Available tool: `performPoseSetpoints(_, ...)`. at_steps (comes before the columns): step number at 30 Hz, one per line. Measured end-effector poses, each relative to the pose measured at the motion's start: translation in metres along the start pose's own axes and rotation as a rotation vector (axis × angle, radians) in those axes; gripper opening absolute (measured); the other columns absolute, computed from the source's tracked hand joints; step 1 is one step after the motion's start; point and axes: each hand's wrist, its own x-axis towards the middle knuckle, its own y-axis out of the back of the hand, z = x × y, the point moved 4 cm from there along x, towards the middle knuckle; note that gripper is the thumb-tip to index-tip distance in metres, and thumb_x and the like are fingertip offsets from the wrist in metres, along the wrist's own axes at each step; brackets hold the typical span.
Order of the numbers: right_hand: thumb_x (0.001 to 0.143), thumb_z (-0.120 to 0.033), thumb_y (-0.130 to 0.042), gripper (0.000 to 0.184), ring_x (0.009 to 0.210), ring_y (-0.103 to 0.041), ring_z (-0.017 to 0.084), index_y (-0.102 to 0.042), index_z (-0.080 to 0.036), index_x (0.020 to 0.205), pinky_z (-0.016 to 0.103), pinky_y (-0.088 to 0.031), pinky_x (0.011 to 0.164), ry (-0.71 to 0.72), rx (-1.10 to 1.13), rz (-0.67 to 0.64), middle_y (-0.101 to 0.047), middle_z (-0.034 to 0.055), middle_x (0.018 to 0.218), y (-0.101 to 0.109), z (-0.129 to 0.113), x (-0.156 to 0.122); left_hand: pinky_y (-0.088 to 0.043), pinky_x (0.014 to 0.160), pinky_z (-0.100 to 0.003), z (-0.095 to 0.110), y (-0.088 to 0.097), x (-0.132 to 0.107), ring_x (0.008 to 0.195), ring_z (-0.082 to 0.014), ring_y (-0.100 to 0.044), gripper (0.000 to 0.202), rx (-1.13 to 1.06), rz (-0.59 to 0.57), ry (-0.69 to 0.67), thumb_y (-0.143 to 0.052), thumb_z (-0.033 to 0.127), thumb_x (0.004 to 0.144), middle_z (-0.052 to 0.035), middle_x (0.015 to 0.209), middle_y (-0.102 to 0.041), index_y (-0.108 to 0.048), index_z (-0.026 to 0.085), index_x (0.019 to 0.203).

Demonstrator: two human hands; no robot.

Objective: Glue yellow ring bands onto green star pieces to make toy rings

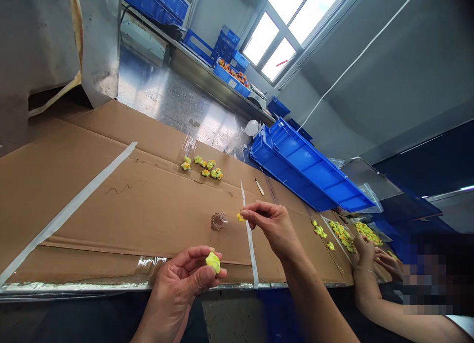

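Between the thumb and fingers of my left hand (185,276) is a small yellow-green moulded piece (213,262), held above the table's front edge. My right hand (272,227) pinches a smaller yellow-orange piece (240,216) by its edge, higher up and further right. Just left of that piece, a small clear cup (218,220) with something brownish in it stands on the cardboard (159,205). Beyond it lies a loose group of yellow-green pieces with orange parts (211,172).
White tape strips (74,209) cross the cardboard. A thin pale-handled tool (259,186) lies beyond my right hand. Large blue crates (311,165) stand behind it. At the right, a co-worker's hands (366,251) are beside more yellow-green pieces (342,236). A metal housing (55,42) rises at the left.
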Motion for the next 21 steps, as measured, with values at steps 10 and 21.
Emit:
performPoseSetpoints(10,0.072,-0.023,-0.078,0.005,0.05,-0.049,0.009,-0.075,-0.019,0.072,0.021,-0.042,0.049,-0.03,0.34,-0.156,-0.059,0.0003,0.062,-0.042,-0.028,-0.043,-0.055,0.059,-0.019,0.004,0.002,-0.001,0.064,-0.0149,-0.07,0.027,-0.13,-0.064,-0.044,-0.086,0.021,0.056,-0.0049,0.08,-0.076,-0.074,0.017,0.081)
performPoseSetpoints(21,0.073,-0.025,-0.078,0.007,0.051,-0.052,0.009,-0.076,-0.018,0.072,0.02,-0.041,0.049,0.011,0.253,-0.206,-0.059,-0.0001,0.062,-0.052,-0.025,-0.044,-0.054,0.064,-0.019,0.002,0.007,0.004,0.066,-0.0136,-0.069,0.025,-0.103,-0.164,-0.098,-0.084,0.022,0.06,-0.0016,0.077,-0.074,-0.074,0.02,0.083)
